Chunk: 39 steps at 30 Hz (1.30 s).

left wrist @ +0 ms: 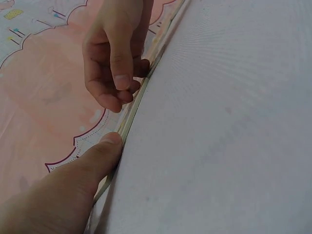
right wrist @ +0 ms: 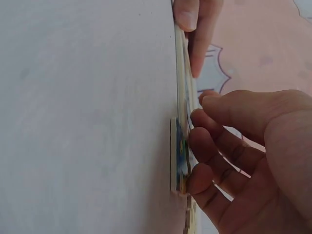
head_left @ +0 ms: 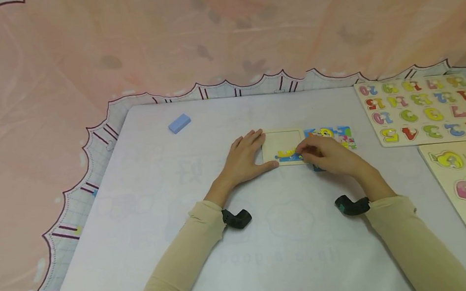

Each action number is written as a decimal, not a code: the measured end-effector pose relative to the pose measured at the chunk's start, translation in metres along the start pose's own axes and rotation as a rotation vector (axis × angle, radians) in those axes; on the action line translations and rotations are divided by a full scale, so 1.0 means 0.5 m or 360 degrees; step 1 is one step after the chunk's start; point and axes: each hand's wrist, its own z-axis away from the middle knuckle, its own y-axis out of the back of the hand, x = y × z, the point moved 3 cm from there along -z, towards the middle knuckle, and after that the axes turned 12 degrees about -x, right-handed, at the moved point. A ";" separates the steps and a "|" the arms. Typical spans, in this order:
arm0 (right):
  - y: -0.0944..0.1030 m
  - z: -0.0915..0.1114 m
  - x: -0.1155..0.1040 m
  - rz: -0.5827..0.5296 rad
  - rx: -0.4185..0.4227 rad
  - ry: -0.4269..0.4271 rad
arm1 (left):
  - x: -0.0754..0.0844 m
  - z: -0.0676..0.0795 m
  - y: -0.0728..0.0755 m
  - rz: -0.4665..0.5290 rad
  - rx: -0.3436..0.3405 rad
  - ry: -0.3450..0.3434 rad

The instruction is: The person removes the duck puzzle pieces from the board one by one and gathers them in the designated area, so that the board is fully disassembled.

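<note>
In the head view, a shallow wooden puzzle tray (head_left: 281, 138) lies on the white table. Blue and yellow puzzle pieces (head_left: 289, 157) sit along its near edge. My left hand (head_left: 244, 159) rests at the tray's left side, fingers extended, thumb along the near edge. The left thumb (left wrist: 100, 153) touches the tray's rim in the left wrist view. My right hand (head_left: 328, 154) has bent fingers, their tips at the right end of those pieces. Whether they pinch a piece is hidden. Beneath and behind it lie loose colourful puzzle pieces (head_left: 343, 135), partly covered.
A blue block (head_left: 179, 123) lies at the back left of the table. On the right are a number puzzle board (head_left: 426, 106) and a fruit puzzle board (head_left: 465, 172). A patterned peach cloth (head_left: 156, 42) hangs behind the table. Black wrist devices (head_left: 237, 219) sit on both arms.
</note>
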 end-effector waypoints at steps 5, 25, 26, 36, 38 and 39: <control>-0.005 -0.014 -0.012 0.0049 -0.0034 0.0011 | -0.001 0.001 0.000 0.0015 -0.0001 -0.0002; -0.011 -0.037 -0.027 0.0167 -0.0047 -0.0032 | 0.001 -0.002 0.001 -0.0001 -0.0011 0.0012; -0.011 -0.037 -0.028 0.0165 -0.0045 -0.0033 | 0.000 -0.002 0.002 -0.0002 -0.0010 0.0012; -0.012 -0.035 -0.020 0.0104 -0.0023 -0.0039 | -0.001 -0.005 -0.001 -0.0010 -0.0008 0.0009; -0.012 -0.034 -0.018 0.0098 -0.0018 -0.0036 | -0.002 -0.006 -0.002 -0.0019 -0.0011 0.0011; -0.012 -0.034 -0.018 0.0091 -0.0015 -0.0034 | -0.003 -0.006 -0.002 -0.0022 -0.0013 0.0011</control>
